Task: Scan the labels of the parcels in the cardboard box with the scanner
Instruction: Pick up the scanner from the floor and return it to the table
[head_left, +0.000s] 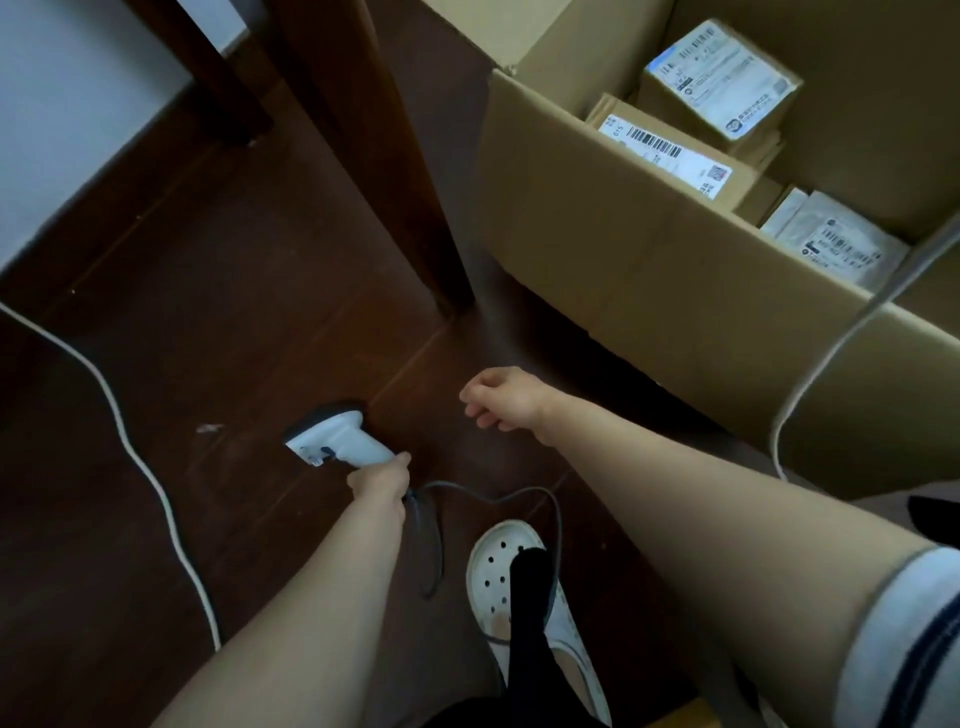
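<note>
Left hand (379, 480): clenched round the handle of the scanner (332, 439), low over the dark wooden floor (234, 312). The scanner's head extends forward and left of the hand, window side down toward the boards; whether it touches them cannot be told. A grey cable (467, 491) leaves the butt of the handle just behind the hand and loops to the right across the floor, toward a white perforated shoe (498, 566).

Right hand (501, 397): released, held to the right of the left hand and slightly ahead of it, well apart from the scanner. The fingers appear loosely curled downward with nothing in them, though they are somewhat blurred.

The cardboard box (649, 270) stands open on the floor, ahead and to the right of the right hand, with its near wall close to that forearm. Three parcels are visible inside, labels upward: a small brown carton (722, 78) farthest from the hands, a longer brown carton (670, 150) with a barcode label nearer, and a pale bagged parcel (836, 239) to their right.

A dark wooden leg (395, 156) stands ahead of both hands, beside the box. A white cable (136, 457) runs along the floor to the left of the left hand.
</note>
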